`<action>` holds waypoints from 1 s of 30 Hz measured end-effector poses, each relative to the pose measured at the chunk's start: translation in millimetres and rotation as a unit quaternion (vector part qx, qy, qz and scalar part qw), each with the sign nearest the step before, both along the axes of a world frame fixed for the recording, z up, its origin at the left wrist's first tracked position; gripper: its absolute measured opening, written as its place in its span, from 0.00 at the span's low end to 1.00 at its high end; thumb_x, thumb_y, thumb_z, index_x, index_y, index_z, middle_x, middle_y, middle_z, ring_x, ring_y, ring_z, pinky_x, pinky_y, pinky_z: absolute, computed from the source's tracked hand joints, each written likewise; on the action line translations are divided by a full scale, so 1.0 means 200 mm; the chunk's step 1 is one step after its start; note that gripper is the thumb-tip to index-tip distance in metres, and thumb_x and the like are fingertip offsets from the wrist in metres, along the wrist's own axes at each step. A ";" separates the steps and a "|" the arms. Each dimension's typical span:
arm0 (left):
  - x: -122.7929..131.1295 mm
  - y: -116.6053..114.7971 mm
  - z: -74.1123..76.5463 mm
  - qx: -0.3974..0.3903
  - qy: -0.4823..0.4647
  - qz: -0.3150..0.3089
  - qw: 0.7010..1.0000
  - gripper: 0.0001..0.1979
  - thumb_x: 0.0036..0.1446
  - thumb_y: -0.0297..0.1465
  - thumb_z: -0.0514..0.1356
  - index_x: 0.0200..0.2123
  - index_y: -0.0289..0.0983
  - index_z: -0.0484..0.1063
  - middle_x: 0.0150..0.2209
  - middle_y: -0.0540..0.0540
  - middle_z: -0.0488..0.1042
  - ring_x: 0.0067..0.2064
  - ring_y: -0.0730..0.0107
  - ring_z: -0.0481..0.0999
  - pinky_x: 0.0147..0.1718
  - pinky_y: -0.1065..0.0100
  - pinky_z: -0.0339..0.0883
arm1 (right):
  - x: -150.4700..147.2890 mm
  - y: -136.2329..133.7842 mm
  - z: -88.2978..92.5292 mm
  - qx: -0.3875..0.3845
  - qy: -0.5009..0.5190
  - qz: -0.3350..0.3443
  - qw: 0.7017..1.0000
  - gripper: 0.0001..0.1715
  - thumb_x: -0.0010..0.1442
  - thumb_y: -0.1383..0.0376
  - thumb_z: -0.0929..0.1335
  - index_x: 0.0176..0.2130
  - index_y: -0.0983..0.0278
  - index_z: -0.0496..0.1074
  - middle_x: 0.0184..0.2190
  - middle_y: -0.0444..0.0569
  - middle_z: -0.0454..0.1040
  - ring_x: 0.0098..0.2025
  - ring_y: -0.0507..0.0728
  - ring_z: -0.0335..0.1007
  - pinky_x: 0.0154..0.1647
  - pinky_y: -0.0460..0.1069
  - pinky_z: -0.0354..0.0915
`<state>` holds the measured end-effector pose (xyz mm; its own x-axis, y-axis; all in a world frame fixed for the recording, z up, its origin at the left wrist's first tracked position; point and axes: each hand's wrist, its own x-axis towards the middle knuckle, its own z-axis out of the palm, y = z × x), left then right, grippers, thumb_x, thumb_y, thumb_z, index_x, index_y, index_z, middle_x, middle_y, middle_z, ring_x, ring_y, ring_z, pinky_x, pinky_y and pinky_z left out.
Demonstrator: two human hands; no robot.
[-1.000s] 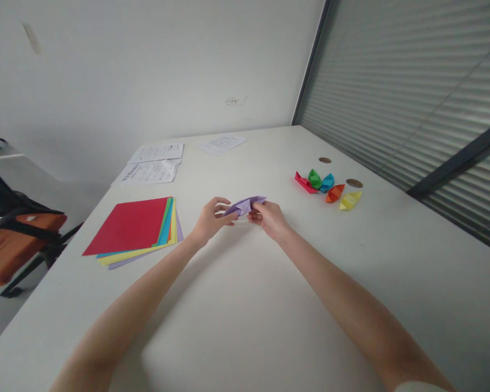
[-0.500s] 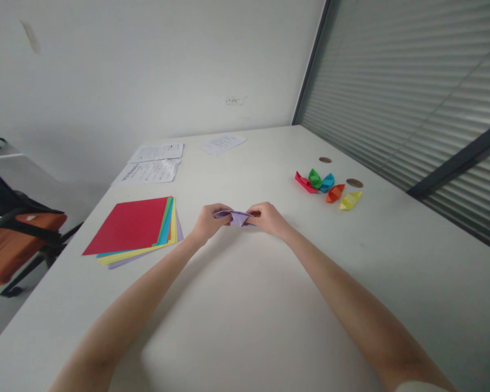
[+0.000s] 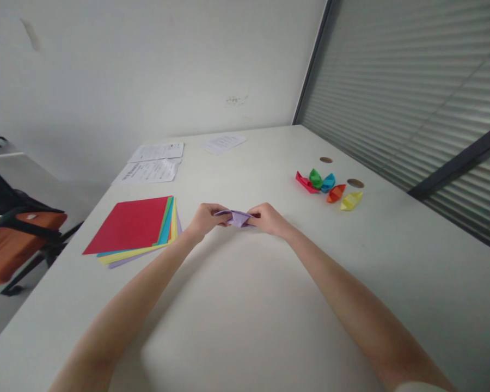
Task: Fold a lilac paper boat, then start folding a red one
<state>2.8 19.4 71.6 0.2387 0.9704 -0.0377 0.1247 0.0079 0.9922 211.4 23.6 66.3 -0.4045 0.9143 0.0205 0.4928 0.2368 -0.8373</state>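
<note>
A small folded piece of purple paper (image 3: 239,219) is held between my two hands over the middle of the white table (image 3: 245,305). My left hand (image 3: 207,219) pinches its left end, fingers closed. At the other end, my right hand (image 3: 268,218) grips it the same way, thumb and fingers pressed together. A pointed flap shows at the paper's middle, facing me. Both ends are partly hidden by my fingers.
Left of my hands lies a fanned stack of coloured paper (image 3: 130,226), red on top. Several small folded paper boats, among them a yellow boat (image 3: 351,201), sit to the right near round table holes (image 3: 355,183). Printed sheets (image 3: 151,170) lie farther back.
Hardly anything differs. My left hand has shifted very slightly left, and both hands keep hold of the purple paper.
</note>
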 end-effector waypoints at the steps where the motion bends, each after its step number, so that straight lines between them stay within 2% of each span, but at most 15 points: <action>1: 0.00 -0.01 0.00 0.004 -0.012 0.011 1.000 0.16 0.41 0.36 0.71 0.30 0.31 0.75 0.24 0.46 0.76 0.26 0.71 0.75 0.31 0.66 0.74 | 0.00 0.00 0.00 -0.009 0.014 -0.008 1.000 0.14 0.50 0.59 0.69 0.26 0.68 0.78 0.17 0.41 0.63 0.22 0.48 0.54 0.23 0.45 0.47; 4: 0.03 -0.03 0.02 0.025 -0.065 0.040 0.997 0.23 0.45 0.38 0.69 0.41 0.35 0.68 0.27 0.48 0.77 0.30 0.68 0.79 0.35 0.63 0.76 | -0.01 0.01 -0.01 -0.043 0.066 -0.048 0.996 0.15 0.49 0.58 0.69 0.24 0.68 0.75 0.18 0.42 0.67 0.21 0.48 0.55 0.23 0.45 0.48; 7: 0.05 -0.04 0.03 0.038 -0.097 0.043 0.994 0.26 0.48 0.39 0.68 0.45 0.38 0.59 0.30 0.49 0.77 0.34 0.66 0.80 0.37 0.60 0.76 | -0.03 -0.01 0.00 -0.069 0.091 -0.063 0.991 0.14 0.50 0.58 0.68 0.23 0.68 0.73 0.19 0.44 0.69 0.21 0.48 0.58 0.22 0.45 0.50; 11: 0.06 -0.04 0.01 0.061 -0.072 0.057 0.994 0.25 0.50 0.39 0.66 0.47 0.39 0.58 0.31 0.51 0.74 0.32 0.70 0.79 0.35 0.63 0.75 | -0.04 -0.02 0.01 -0.050 0.074 -0.029 0.996 0.16 0.52 0.58 0.67 0.20 0.66 0.70 0.16 0.42 0.65 0.20 0.47 0.56 0.22 0.45 0.48; 14: 0.04 -0.03 0.00 0.146 -0.033 0.066 0.986 0.25 0.54 0.39 0.63 0.51 0.43 0.56 0.42 0.47 0.71 0.37 0.70 0.78 0.36 0.64 0.75 | -0.03 -0.02 0.01 -0.036 0.060 -0.012 0.997 0.18 0.54 0.57 0.66 0.19 0.66 0.69 0.15 0.41 0.62 0.19 0.47 0.54 0.21 0.45 0.46; 16: 0.02 -0.03 0.00 0.261 0.047 0.059 0.962 0.19 0.57 0.37 0.61 0.51 0.42 0.62 0.50 0.43 0.66 0.44 0.67 0.76 0.40 0.63 0.73 | -0.02 -0.02 0.01 -0.033 0.052 -0.011 0.998 0.18 0.53 0.58 0.66 0.19 0.66 0.69 0.15 0.40 0.61 0.19 0.47 0.52 0.21 0.45 0.45; 19: -0.02 -0.04 0.02 0.421 0.219 0.018 0.880 0.10 0.59 0.36 0.60 0.42 0.39 0.73 0.55 0.39 0.61 0.56 0.58 0.66 0.50 0.56 0.66 | 0.00 -0.01 0.01 -0.037 0.045 0.014 0.998 0.17 0.53 0.58 0.67 0.20 0.67 0.70 0.16 0.40 0.61 0.20 0.47 0.53 0.22 0.45 0.45; 21: -0.04 -0.05 0.02 0.466 0.305 -0.022 0.830 0.10 0.57 0.38 0.63 0.38 0.39 0.77 0.54 0.38 0.62 0.56 0.54 0.63 0.53 0.53 0.61 | 0.02 0.00 0.01 -0.059 0.025 0.044 0.997 0.16 0.52 0.59 0.67 0.21 0.67 0.72 0.16 0.40 0.63 0.20 0.47 0.54 0.22 0.45 0.47; 23: -0.04 -0.06 0.00 0.465 0.357 -0.051 0.809 0.11 0.54 0.40 0.65 0.35 0.38 0.78 0.50 0.39 0.65 0.52 0.54 0.64 0.50 0.53 0.59 | 0.04 0.01 0.00 -0.076 -0.022 0.063 0.995 0.16 0.52 0.59 0.68 0.20 0.67 0.72 0.15 0.40 0.62 0.19 0.47 0.54 0.22 0.45 0.47; 26: -0.03 -0.04 -0.07 0.410 0.396 -0.104 0.815 0.10 0.56 0.39 0.64 0.32 0.38 0.77 0.41 0.41 0.71 0.46 0.58 0.66 0.46 0.56 0.57 | 0.05 0.02 -0.03 -0.056 -0.076 0.050 0.994 0.14 0.50 0.59 0.71 0.22 0.67 0.75 0.16 0.41 0.65 0.20 0.48 0.57 0.23 0.45 0.51; 27: -0.03 -0.03 -0.09 0.386 0.405 -0.117 0.820 0.10 0.56 0.38 0.64 0.31 0.38 0.77 0.38 0.43 0.73 0.43 0.59 0.68 0.45 0.57 0.57 | 0.05 0.02 -0.04 -0.031 -0.077 0.030 0.996 0.11 0.49 0.60 0.73 0.25 0.66 0.77 0.19 0.42 0.69 0.23 0.49 0.61 0.25 0.45 0.54; 30: -0.02 -0.01 -0.15 0.328 0.410 -0.102 0.845 0.11 0.58 0.39 0.62 0.31 0.38 0.76 0.35 0.45 0.75 0.40 0.62 0.70 0.43 0.60 0.56 | 0.05 0.04 -0.06 0.100 -0.078 -0.024 0.992 0.08 0.49 0.65 0.74 0.33 0.65 0.78 0.32 0.49 0.77 0.34 0.54 0.69 0.39 0.48 0.62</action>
<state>-1.2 18.1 42.3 0.5581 0.7883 0.2589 0.7041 -0.6150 0.3548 221.2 30.7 54.4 -0.3724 0.9167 0.1448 0.6275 0.3637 -0.6884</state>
